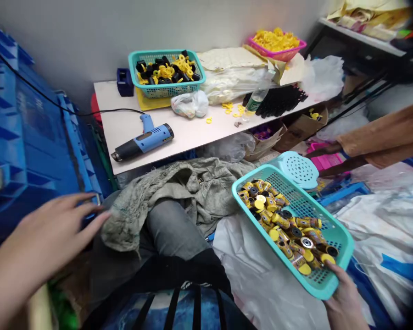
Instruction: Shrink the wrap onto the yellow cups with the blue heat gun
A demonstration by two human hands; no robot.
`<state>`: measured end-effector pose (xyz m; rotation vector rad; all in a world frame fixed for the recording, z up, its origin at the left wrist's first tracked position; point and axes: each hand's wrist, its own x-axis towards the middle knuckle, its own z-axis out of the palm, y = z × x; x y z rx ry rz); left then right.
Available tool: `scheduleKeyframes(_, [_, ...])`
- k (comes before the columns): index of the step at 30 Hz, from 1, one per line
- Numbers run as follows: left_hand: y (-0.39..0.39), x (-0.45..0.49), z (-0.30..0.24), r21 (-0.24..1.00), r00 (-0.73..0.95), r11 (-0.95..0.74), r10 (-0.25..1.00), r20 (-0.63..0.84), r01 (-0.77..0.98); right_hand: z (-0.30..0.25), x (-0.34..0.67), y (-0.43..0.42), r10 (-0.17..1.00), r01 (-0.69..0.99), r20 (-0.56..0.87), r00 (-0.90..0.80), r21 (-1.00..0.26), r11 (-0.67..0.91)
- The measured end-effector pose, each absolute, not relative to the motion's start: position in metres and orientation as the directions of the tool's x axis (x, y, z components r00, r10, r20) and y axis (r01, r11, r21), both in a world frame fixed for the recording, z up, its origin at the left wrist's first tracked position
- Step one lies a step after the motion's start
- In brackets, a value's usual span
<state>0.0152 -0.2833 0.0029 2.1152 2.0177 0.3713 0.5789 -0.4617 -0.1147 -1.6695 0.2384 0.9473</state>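
Observation:
My right hand [346, 295] grips the near right corner of a turquoise plastic basket [344, 250], thumb over the rim. Inside lie many small yellow and black cylinders [282, 224] with printed wrappers. The basket is tilted, and its far end is close to a light blue perforated stool top [298, 169]. My left hand [60, 227] is off to the left with fingers spread and nothing in it, close to a blue plastic crate [30, 123]. A grey-green cloth [206, 188] covers part of my lap between the hands.
On the white table [192, 133] are a blue heat gun [147, 140], a turquoise basket [165, 91] of black and yellow parts, a pink basket [278, 52], a plastic bottle [257, 99] and black tubes [282, 103]. White sacks [388, 229] lie right. Another person's sleeve [385, 133] is at right.

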Motion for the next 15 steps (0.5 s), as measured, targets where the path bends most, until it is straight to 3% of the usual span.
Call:
scheduleKeyframes(1, [-0.264,0.048,-0.001,0.272,0.186,-0.189,0.982,0.036,0.944,-0.114,0.576,-0.455,0.350,-0.594,-0.678,0.647,-0.735,-0.327])
scheduleKeyframes(3, [-0.222,0.117,-0.008,0.335,0.424,-0.369,0.900,-0.105,0.867,-0.112,0.571,-0.444,0.420,-0.566,-0.650,0.633,-0.759,-0.322])
scheduleKeyframes(7, [-0.157,0.200,-0.026,0.406,0.510,-0.395,0.829,-0.229,0.824,-0.103,0.567,-0.433,0.540,-0.449,-0.574,0.616,-0.819,-0.358])
scheduleKeyframes(10, [-0.154,0.197,-0.039,0.466,0.588,-0.411,0.732,-0.345,0.784,-0.091,0.575,-0.432,0.516,-0.436,-0.560,0.648,-0.828,-0.352])
scheduleKeyframes(13, [-0.202,0.170,-0.038,0.589,0.735,-0.454,0.521,-0.434,0.669,-0.074,0.589,-0.424,0.504,-0.411,-0.551,0.665,-0.833,-0.370])
scheduleKeyframes(15, [-0.248,0.150,-0.025,0.731,0.848,-0.431,0.248,-0.468,0.529,-0.061,0.597,-0.409,0.500,-0.400,-0.552,0.667,-0.832,-0.385])
